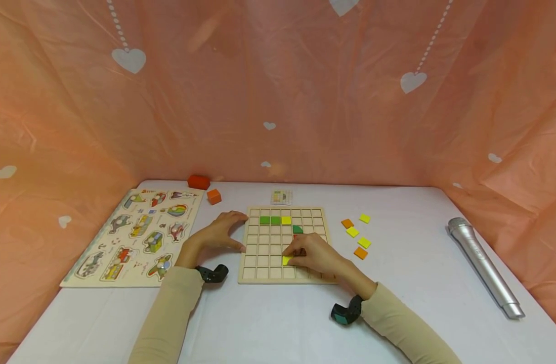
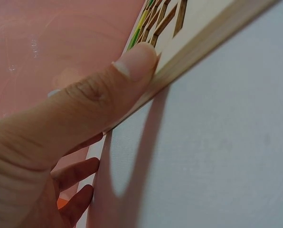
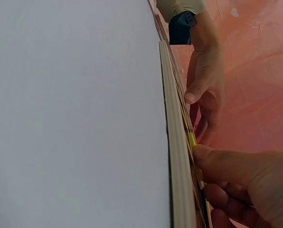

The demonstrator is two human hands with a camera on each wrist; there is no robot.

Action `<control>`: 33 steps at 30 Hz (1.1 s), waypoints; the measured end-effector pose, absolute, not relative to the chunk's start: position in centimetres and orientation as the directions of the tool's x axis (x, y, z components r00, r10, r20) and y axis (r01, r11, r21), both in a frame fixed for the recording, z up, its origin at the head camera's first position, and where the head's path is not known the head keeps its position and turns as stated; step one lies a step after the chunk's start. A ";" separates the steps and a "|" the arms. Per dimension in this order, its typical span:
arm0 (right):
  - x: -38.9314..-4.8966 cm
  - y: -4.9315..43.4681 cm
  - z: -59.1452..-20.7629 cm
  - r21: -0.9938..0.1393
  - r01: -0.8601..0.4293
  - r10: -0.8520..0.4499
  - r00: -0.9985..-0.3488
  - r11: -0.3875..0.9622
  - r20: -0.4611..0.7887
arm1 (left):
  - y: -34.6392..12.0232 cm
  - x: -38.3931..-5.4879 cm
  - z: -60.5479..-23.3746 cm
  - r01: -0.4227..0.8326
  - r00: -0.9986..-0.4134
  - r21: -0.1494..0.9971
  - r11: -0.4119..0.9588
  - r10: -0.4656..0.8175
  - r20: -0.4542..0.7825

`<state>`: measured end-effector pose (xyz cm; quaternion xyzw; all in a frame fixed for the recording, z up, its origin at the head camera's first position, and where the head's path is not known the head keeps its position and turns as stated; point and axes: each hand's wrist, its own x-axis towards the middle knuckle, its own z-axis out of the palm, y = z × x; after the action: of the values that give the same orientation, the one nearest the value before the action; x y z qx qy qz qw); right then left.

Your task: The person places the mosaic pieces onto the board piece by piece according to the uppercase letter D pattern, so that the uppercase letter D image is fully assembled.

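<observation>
A wooden grid board [image 1: 263, 248] lies flat on the white table. Two green tiles [image 1: 270, 220] and a yellow one [image 1: 286, 220] sit in a row near its far side. A green piece [image 1: 297, 229] with a rounded edge shows right of centre; a red bit below it is mostly covered by my right hand. That hand [image 1: 315, 254] pinches a yellow square tile [image 1: 286, 260] between thumb and fingers, down at the grid's lower middle. At the board's left edge my left hand [image 1: 217, 233] touches the rim, its thumb [image 2: 136, 61] and fingers spread apart.
Loose yellow [image 1: 364, 242] and orange tiles [image 1: 360, 253] lie right of the board. A patterned card [image 1: 281, 197] is behind it. To the left are a picture puzzle board [image 1: 141, 242], an orange cube [image 1: 214, 196] and a red block [image 1: 199, 182]. A silver microphone [image 1: 484, 265] lies far right.
</observation>
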<state>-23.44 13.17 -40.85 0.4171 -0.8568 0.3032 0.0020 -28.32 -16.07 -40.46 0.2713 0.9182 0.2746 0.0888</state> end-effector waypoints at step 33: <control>-26.7 20.2 -38.8 -0.534 -0.483 -0.242 -0.855 0.695 0.458 | -15.9 -28.3 -40.5 0.414 -0.854 0.551 0.725 0.518 -0.041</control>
<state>-26.71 20.18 -38.81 0.2007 -0.9029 0.3353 0.1791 -28.35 -15.88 -40.48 0.2523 0.9237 0.2718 0.0964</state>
